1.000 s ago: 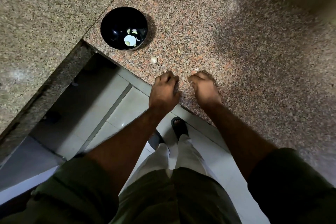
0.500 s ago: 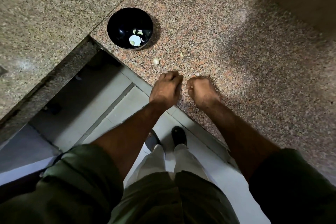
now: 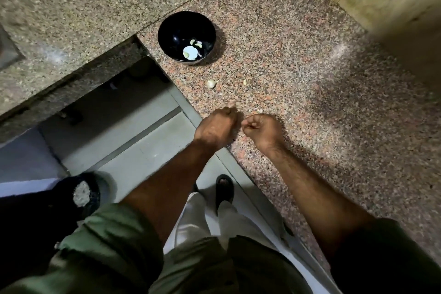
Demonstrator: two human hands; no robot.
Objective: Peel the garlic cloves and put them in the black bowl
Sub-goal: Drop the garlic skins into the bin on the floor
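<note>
Both fists curl tight over the granite counter (image 3: 310, 79) edge, left hand (image 3: 216, 126) and right hand (image 3: 261, 130) close together; I cannot tell what they pinch. An unpeeled garlic clove (image 3: 212, 83) waits near the black bowl (image 3: 171, 31), handy for dropping.

black bowl (image 3: 171, 31) near counter's inner corner, holds peeled cloves (image 3: 191, 52) | unpeeled clove (image 3: 211, 83) beside it | left hand (image 3: 214, 126), right hand (image 3: 261, 129) curled at counter (image 3: 310, 79) front edge

Kitchen: granite counter (image 3: 310, 79), garlic bowl (image 3: 167, 31)
</note>
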